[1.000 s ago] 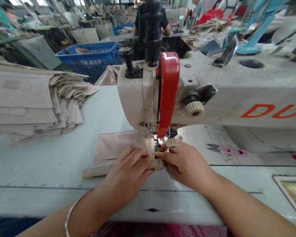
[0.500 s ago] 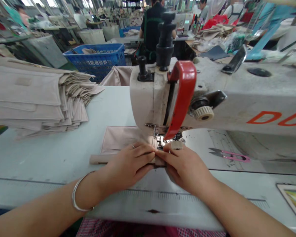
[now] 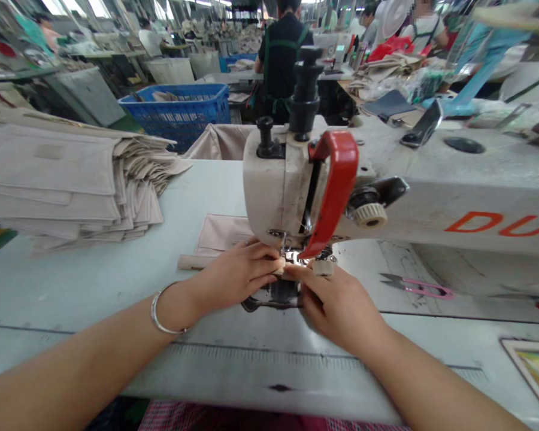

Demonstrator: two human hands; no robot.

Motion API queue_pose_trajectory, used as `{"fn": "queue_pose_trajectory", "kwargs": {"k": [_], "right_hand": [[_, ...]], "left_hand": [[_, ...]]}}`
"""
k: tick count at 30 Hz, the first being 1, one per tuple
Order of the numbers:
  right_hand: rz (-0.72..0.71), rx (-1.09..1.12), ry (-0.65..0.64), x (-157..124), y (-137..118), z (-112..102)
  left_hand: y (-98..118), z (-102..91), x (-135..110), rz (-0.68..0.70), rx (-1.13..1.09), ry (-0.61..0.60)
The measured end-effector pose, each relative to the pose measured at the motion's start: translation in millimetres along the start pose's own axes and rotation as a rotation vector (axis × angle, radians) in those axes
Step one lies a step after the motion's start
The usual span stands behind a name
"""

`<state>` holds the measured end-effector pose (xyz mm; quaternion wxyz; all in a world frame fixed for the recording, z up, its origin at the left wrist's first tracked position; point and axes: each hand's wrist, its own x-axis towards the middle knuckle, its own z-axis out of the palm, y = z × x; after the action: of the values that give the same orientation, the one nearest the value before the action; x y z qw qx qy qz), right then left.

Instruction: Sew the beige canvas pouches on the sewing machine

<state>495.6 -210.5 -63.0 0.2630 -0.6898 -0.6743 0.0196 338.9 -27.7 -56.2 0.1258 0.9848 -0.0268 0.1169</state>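
Note:
A beige fabric piece (image 3: pixel 220 234) lies flat on the table under the head of a cream sewing machine (image 3: pixel 386 179) with a red guard (image 3: pixel 335 185). My left hand (image 3: pixel 238 275) presses down on the fabric's near edge, fingers together, just left of the needle area. My right hand (image 3: pixel 336 302) has its fingertips pinched on the same edge at the presser foot, meeting the left fingers. A metal bangle circles my left wrist. The needle itself is hidden behind the guard and my fingers.
A tall stack of beige fabric pieces (image 3: pixel 67 179) sits at the left of the table. Pink thread snips (image 3: pixel 417 288) lie right of the needle. A blue basket (image 3: pixel 179 111) stands behind the table. A person in black sits beyond, facing away.
Both hands have moved away from me toward the needle, pushing the fabric further under the machine head. The metal plate in front of the needle now shows.

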Motion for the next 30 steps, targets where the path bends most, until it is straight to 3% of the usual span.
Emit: {"fn": "queue_pose_trajectory", "kwargs": {"k": [3, 7, 11, 18, 30], "right_hand": [[0.04, -0.012, 0.132, 2, 3, -2], [0.082, -0.195, 0.075, 8, 8, -3], [0.113, -0.288, 0.08, 9, 7, -3], [-0.052, 0.004, 0.076, 5, 3, 3], [-0.059, 0.002, 0.106, 4, 3, 13]], "left_hand": [[-14, -1.8, -2, 0.057, -0.014, 0.064], [-25, -0.5, -6, 0.097, -0.07, 0.136], [-12, 3.3, -7, 0.052, -0.082, 0.176], [21, 11.4, -3, -0.037, 0.058, 0.206], [19, 13.2, 4, -0.091, 0.055, 0.241]]}}
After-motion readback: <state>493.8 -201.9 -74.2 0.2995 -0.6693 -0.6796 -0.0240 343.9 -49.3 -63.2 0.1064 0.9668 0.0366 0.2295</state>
